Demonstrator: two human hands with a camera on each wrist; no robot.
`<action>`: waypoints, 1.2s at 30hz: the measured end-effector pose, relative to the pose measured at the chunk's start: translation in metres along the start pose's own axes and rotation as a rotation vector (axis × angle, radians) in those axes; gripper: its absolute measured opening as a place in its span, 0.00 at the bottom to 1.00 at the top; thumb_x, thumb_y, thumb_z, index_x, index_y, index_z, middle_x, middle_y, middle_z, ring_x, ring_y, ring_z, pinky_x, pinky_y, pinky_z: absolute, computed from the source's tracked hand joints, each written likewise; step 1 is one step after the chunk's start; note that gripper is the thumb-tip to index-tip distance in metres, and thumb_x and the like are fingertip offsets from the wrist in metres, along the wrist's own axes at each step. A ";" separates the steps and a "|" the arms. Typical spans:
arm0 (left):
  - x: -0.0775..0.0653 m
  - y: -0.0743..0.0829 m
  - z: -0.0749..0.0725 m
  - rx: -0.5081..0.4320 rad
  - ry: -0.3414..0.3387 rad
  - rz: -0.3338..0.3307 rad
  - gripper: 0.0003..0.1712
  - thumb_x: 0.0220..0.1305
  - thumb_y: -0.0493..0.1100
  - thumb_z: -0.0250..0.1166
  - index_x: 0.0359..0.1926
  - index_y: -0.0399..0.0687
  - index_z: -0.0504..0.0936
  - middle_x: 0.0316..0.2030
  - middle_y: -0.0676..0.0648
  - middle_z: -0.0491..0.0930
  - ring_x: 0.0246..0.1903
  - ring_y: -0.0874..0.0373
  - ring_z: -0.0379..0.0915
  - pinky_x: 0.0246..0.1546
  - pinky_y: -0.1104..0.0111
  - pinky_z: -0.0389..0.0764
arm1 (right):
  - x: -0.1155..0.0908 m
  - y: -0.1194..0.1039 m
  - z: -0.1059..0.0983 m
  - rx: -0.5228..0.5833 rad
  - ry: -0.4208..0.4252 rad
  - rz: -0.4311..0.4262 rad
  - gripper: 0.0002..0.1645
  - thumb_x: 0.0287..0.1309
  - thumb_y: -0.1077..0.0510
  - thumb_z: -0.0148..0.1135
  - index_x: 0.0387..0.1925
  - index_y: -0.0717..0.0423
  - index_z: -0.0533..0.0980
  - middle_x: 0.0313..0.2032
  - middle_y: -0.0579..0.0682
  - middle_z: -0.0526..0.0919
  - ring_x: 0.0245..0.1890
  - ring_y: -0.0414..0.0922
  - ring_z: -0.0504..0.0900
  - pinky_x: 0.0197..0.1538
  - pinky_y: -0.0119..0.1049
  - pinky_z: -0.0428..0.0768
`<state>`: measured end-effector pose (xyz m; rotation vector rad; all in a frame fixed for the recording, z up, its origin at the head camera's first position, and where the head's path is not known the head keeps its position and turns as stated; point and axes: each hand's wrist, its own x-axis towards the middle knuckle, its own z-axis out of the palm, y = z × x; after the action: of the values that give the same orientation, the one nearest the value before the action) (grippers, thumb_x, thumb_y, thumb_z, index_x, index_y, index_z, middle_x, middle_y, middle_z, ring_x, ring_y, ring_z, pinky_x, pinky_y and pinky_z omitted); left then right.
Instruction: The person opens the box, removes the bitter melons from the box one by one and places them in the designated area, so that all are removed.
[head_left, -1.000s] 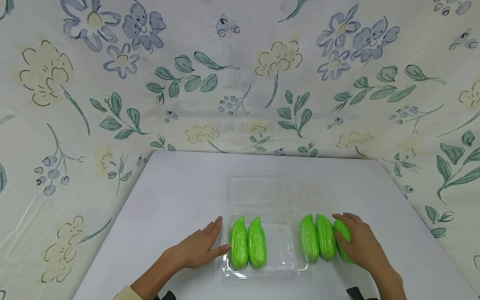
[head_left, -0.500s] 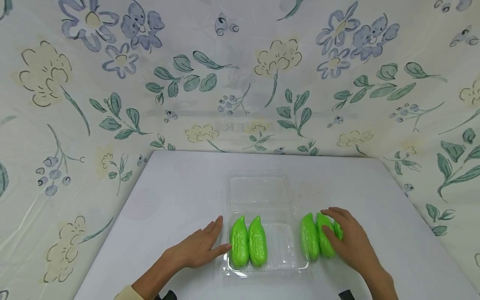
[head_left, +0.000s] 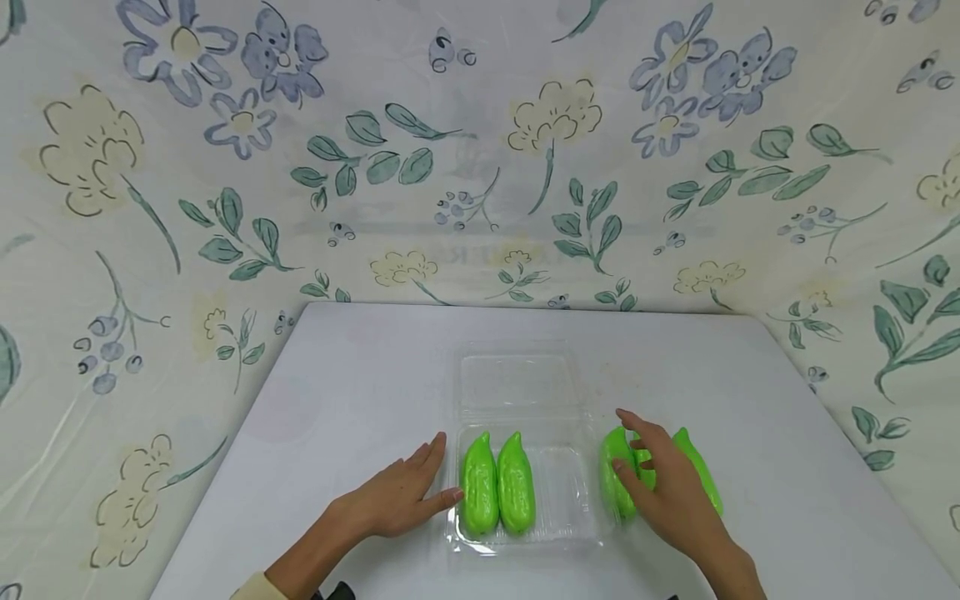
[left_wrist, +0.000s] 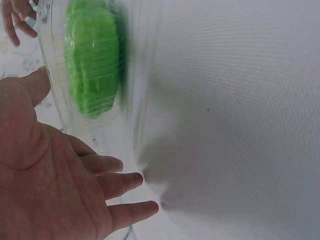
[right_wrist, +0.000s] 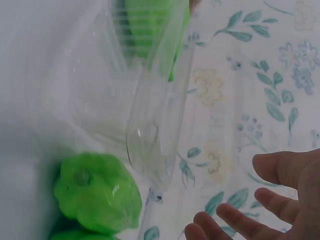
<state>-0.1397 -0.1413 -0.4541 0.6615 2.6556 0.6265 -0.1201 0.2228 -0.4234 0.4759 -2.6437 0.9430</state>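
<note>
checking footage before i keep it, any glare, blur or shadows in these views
Head: bright glare on the near edge of the clear box, glints on the green vegetables; left wrist: soft shadows on the table near the left hand; right wrist: hazy and slightly blurred.

Bright green vegetables (head_left: 516, 487) are shining against a white desk (head_left: 360, 375) and a flowery cloth (head_left: 420, 217).
The vegetables are all showing the same vivid lime, with pale glossy highlights, while the clear box (head_left: 566, 500) is staying colourless, its thin ridges striping the green in the left wrist view, where the desk is showing a fine woven grain; the cloth is carrying blue-violet flowers (head_left: 282, 52), some with yellow centres, pale yellow blossoms (head_left: 555, 117) outlined in black, grey-green leaves (head_left: 366, 127) and dusky blue berries (head_left: 112, 351) on off-white; a sleeve (head_left: 255, 587) is showing cream, and a small object (head_left: 342, 592) near it is showing black.
</note>
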 end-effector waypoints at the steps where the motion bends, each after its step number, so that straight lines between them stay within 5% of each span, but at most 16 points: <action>1: 0.000 0.000 0.000 0.000 -0.001 -0.001 0.55 0.69 0.72 0.47 0.74 0.28 0.48 0.71 0.32 0.56 0.69 0.39 0.55 0.64 0.45 0.62 | 0.000 -0.002 0.003 0.010 -0.006 0.001 0.41 0.55 0.68 0.69 0.69 0.55 0.65 0.58 0.52 0.76 0.47 0.51 0.81 0.40 0.44 0.83; 9: 0.000 0.000 0.001 -0.002 0.001 -0.001 0.55 0.69 0.72 0.47 0.74 0.28 0.49 0.71 0.32 0.56 0.69 0.39 0.54 0.64 0.45 0.62 | -0.002 -0.009 0.022 0.085 -0.072 -0.033 0.43 0.54 0.67 0.71 0.69 0.46 0.66 0.60 0.46 0.74 0.48 0.42 0.79 0.41 0.38 0.82; 27: 0.003 0.001 0.001 -0.009 -0.004 0.002 0.55 0.69 0.71 0.49 0.74 0.28 0.48 0.71 0.31 0.56 0.69 0.38 0.56 0.63 0.45 0.63 | 0.000 -0.020 0.055 0.207 -0.269 -0.018 0.40 0.60 0.59 0.69 0.70 0.38 0.63 0.60 0.44 0.72 0.49 0.50 0.79 0.43 0.39 0.83; 36: 0.005 0.000 0.000 -0.016 -0.009 -0.003 0.57 0.67 0.73 0.48 0.75 0.29 0.48 0.72 0.32 0.55 0.70 0.39 0.54 0.64 0.44 0.61 | 0.007 -0.028 0.073 0.233 -0.361 -0.040 0.38 0.64 0.51 0.65 0.72 0.47 0.61 0.62 0.55 0.70 0.49 0.53 0.79 0.41 0.39 0.83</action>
<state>-0.1434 -0.1387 -0.4555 0.6545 2.6407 0.6414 -0.1266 0.1531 -0.4595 0.8204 -2.8326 1.2639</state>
